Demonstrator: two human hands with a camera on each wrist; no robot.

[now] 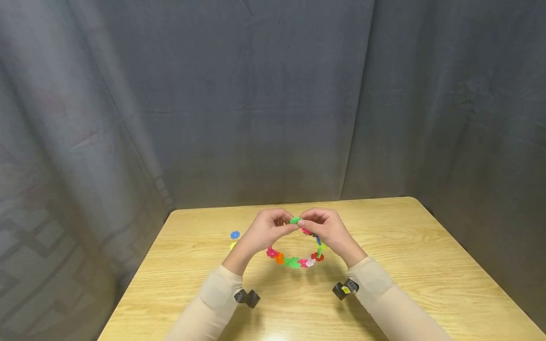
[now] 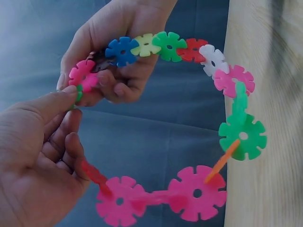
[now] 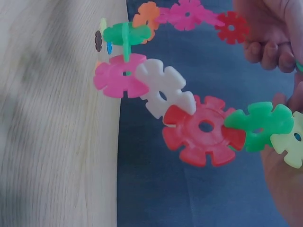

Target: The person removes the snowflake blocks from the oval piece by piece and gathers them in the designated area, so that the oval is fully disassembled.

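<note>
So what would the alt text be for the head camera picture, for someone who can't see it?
Two hands, the left hand and the right hand, meet above a wooden table and pinch a green disc at the top of a ring of colourful snowflake-shaped plastic discs. A blue disc lies loose on the table to the left, with a grey curtain behind.

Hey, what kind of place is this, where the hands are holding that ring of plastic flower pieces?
Likely a staged recording booth: a bare wooden table, a grey curtain closing it in, and cameras strapped to both wrists.
</note>
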